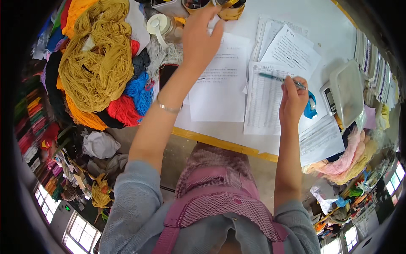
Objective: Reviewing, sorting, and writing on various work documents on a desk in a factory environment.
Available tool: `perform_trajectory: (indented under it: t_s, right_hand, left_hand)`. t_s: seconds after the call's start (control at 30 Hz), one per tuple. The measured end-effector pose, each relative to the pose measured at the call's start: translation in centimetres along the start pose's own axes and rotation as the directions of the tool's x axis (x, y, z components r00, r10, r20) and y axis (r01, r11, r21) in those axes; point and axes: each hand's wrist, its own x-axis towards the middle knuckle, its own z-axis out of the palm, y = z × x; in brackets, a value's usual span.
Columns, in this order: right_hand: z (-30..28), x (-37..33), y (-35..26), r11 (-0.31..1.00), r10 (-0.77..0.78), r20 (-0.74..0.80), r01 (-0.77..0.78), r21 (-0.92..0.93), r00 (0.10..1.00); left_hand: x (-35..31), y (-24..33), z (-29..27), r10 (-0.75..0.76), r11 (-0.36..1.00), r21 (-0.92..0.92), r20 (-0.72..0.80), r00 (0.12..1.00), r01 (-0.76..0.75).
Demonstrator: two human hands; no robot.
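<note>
My left hand (202, 40) reaches to the far edge of the table, its thumb spread away from the fingers. Its fingertips are at a yellow-edged box (231, 13) of small items, partly cut off by the picture's rim. In my right hand (294, 99) is a dark green pen (270, 77), held slantwise over a sheet with a printed table (263, 108). Left of that sheet lies a white page with a few lines of writing (218, 101), below my left wrist. Handwritten sheets (292, 51) overlap beyond the pen.
Yarn hanks, mustard (95, 63), red (123, 111) and blue (138, 94), pile up at left, beside a white-lidded jar (173, 31). At right are a blue tape dispenser (311, 106), a scale (328, 98) with a clear plastic tub (347, 91), and pink yarn (344, 156). Yellow tape lines the table's near edge (220, 143).
</note>
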Motion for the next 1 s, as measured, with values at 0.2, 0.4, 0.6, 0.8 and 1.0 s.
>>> perform_trajectory:
  t_s: [0.2, 0.4, 0.6, 0.8, 1.0]
  right_hand:
    - [-6.1, -2.1, 3.1, 0.845, 0.204, 0.367, -0.352, 0.401, 0.908]
    - [-4.4, -5.4, 3.3, 0.959, 0.258, 0.098, -0.242, -0.15, 0.961]
    - [-5.5, -5.9, 4.5, 0.96, 0.265, 0.242, -0.232, -0.157, 0.933]
    - [-5.0, -7.0, 4.6, 0.949, 0.307, 0.338, -0.258, -0.184, 0.889]
    - [-4.3, -9.8, 6.7, 0.919, 0.324, 0.265, -0.235, -0.317, 0.908]
  left_hand:
    - [-17.6, -3.9, -3.1, -0.329, 0.891, 0.323, -0.027, 0.944, 0.32]
    - [-22.3, -2.8, -2.7, -0.558, 0.736, 0.434, -0.045, 0.829, 0.519]
    - [-22.3, -2.7, -2.8, -0.651, 0.703, 0.35, -0.037, 0.759, 0.62]
    - [-23.0, -3.1, -3.3, -0.662, 0.706, 0.315, -0.023, 0.749, 0.634]
    - [-23.3, -3.4, -3.9, -0.613, 0.76, 0.26, -0.016, 0.79, 0.596]
